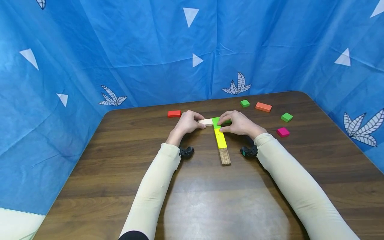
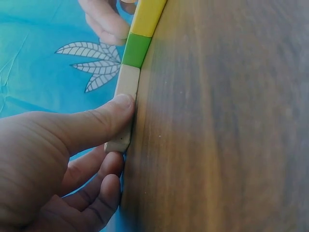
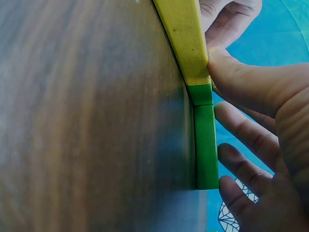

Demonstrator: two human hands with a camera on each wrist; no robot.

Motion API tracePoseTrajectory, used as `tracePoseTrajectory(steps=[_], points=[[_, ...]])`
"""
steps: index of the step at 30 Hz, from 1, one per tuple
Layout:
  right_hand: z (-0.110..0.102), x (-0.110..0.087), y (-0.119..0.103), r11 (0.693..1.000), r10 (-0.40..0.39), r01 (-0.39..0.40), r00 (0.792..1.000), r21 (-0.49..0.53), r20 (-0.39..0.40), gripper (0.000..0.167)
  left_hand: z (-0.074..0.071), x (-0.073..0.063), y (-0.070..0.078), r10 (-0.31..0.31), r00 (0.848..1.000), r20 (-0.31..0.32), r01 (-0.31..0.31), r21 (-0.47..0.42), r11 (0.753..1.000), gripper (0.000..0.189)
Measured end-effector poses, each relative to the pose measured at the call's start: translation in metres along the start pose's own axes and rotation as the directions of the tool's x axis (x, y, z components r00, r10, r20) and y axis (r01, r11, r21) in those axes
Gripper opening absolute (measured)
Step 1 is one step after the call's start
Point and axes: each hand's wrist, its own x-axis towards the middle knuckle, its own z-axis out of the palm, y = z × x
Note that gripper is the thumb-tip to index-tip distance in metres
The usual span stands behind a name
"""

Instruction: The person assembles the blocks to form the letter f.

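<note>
In the head view, a row of blocks lies flat on the wooden table, shaped like a T. Its stem is a brown wood-grain block [image 1: 225, 157] and a yellow block [image 1: 221, 140], topped by a green block [image 1: 215, 121]. A pale wooden block [image 1: 206, 122] extends left from the green one, with my left hand [image 1: 186, 123] holding it between thumb and fingers. My right hand [image 1: 240, 124] pinches around the green block where it meets the yellow. Its other fingertips touch a second green block [image 3: 206, 147], which forms the right arm and is partly hidden in the head view.
Behind my left hand lies a red block [image 1: 174, 114]. Scattered to the right are a small green block [image 1: 245, 103], an orange block [image 1: 263, 107], another green block [image 1: 286, 117] and a magenta block [image 1: 283, 132]. A blue curtain [image 1: 168, 50] hangs beyond the table's far edge.
</note>
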Motion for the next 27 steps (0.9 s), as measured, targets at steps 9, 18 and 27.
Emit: tracePoseTrajectory(steps=[9, 18, 27], points=[[-0.0007, -0.0002, -0.0008, 1.000, 0.007, -0.007, 1.000, -0.002, 0.002, 0.033, 0.0002, -0.0014, 0.0028, -0.011, 1.000, 0.004, 0.011, 0.015, 1.000, 0.032], [0.0003, -0.0002, 0.0013, 1.000, 0.006, -0.006, 1.000, -0.004, 0.004, 0.033, 0.0019, -0.0028, 0.0036, -0.018, 1.000, -0.001, 0.018, -0.001, 1.000, 0.034], [-0.0002, -0.0006, 0.0000, 1.000, 0.002, -0.002, 1.000, 0.001, 0.000, 0.032, 0.0015, -0.0029, 0.0017, 0.007, 1.000, -0.002, -0.007, 0.002, 1.000, 0.035]])
